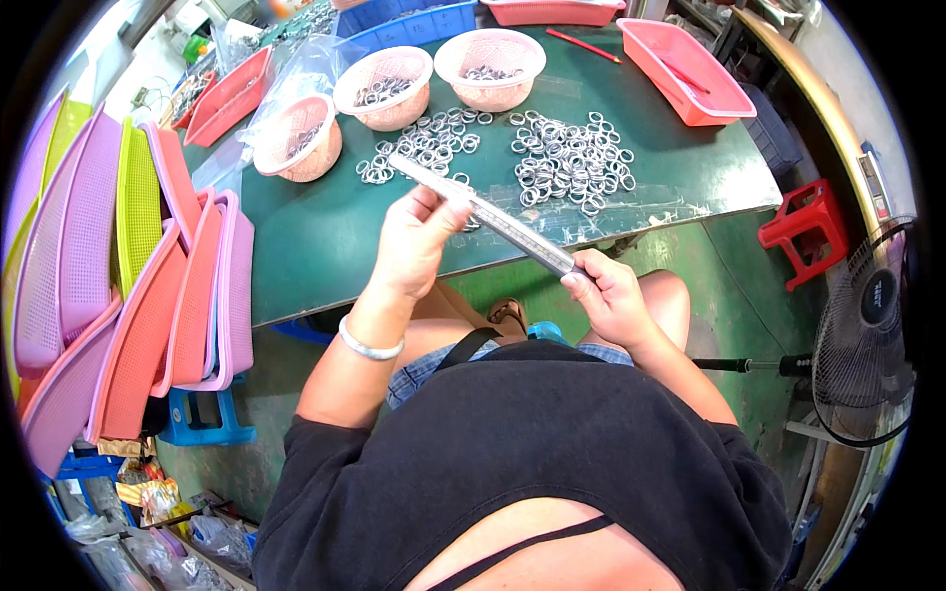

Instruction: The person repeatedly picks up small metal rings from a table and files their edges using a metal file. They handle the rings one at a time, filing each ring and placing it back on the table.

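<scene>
A long silvery ring mandrel (520, 234) with scale marks along it slants across my front, just over the table's near edge. My right hand (608, 293) grips its lower, darker end. Farther up the stick, the fingers of my left hand (422, 229) are closed around it; whether a ring sits under them I cannot make out. Past the mandrel's upper end lies a loose pile of metal rings (434, 141). A bigger ring pile (567, 158) spreads to its right. Three pink mesh baskets with rings inside, among them the middle basket (399, 110), stand behind.
A pink tray (670, 98) sits at the table's right corner, with a red pen (583, 45) lying nearby. Stacked coloured baskets (148, 256) rise on my left. To the right are a red stool (810, 234) and a black fan (862, 335).
</scene>
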The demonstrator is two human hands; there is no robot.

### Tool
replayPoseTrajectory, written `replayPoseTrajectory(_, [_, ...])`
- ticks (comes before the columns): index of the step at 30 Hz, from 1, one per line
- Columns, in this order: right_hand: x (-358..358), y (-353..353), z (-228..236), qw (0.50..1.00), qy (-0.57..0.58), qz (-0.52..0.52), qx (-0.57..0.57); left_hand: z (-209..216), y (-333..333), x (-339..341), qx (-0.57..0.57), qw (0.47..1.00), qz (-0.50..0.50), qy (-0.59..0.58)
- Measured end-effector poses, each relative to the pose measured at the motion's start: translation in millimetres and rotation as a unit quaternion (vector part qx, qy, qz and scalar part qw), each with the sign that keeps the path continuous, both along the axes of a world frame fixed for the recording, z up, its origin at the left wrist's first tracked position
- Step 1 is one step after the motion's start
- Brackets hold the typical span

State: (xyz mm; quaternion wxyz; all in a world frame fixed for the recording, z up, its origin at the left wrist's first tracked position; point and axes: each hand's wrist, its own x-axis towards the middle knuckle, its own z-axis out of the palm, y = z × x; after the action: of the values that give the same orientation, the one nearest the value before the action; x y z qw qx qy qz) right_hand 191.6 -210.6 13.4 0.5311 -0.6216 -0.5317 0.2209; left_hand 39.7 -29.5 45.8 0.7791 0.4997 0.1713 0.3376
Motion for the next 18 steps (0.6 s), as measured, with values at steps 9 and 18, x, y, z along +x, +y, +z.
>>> replayPoseTrajectory(9, [-2,3,0,0.991,0.124,0.045,-0.016,15,-17,2,0.011,1.0,0.01,-0.005])
replayPoseTrajectory(18, [-2,3,2,0.989,0.136,0.05,-0.021,2,-5,-9,0.033,0.999,-0.022,-0.023])
